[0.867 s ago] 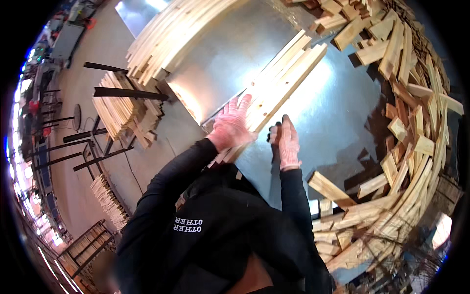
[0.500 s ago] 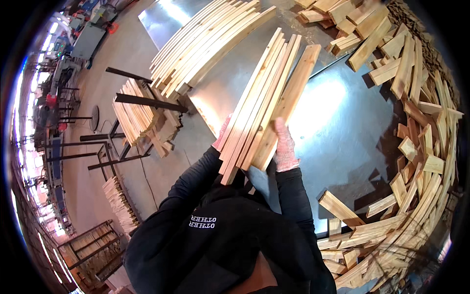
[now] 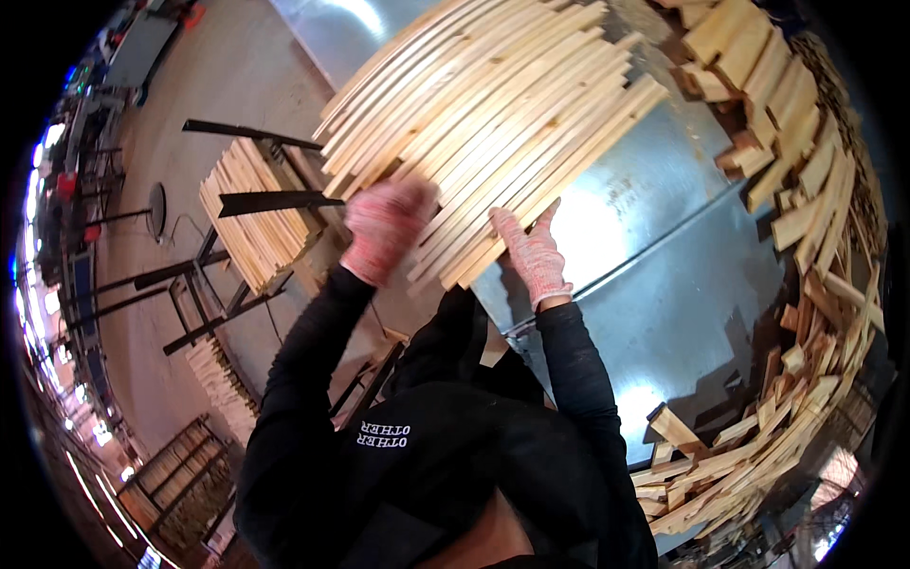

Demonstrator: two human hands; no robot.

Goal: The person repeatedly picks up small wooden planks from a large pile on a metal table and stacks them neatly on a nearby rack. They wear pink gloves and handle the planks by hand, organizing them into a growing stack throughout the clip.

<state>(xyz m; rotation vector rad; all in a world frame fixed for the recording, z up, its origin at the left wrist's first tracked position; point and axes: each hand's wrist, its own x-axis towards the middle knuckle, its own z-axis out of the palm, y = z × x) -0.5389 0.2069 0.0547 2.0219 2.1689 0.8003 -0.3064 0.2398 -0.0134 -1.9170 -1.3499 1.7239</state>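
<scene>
Strips (image 3: 531,133) farther left, against right hand (image 3: 535,254)

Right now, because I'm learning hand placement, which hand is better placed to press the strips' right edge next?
Right, I'd judge: the right hand is open at the right edge of the strips; the left hand, blurred, is by their left side.

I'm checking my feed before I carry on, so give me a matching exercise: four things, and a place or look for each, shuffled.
Things:
1. left hand
2. right hand
3. loose wood pieces
4. metal tabletop

Places or looks:
A. heaped along the picture's right side
B. shiny, silvery grey
C. blurred, by the lower-left ends of the row of strips
D. at the right edge of that row, thumb spread from the fingers

Pairs: 1-C, 2-D, 3-A, 4-B
</scene>
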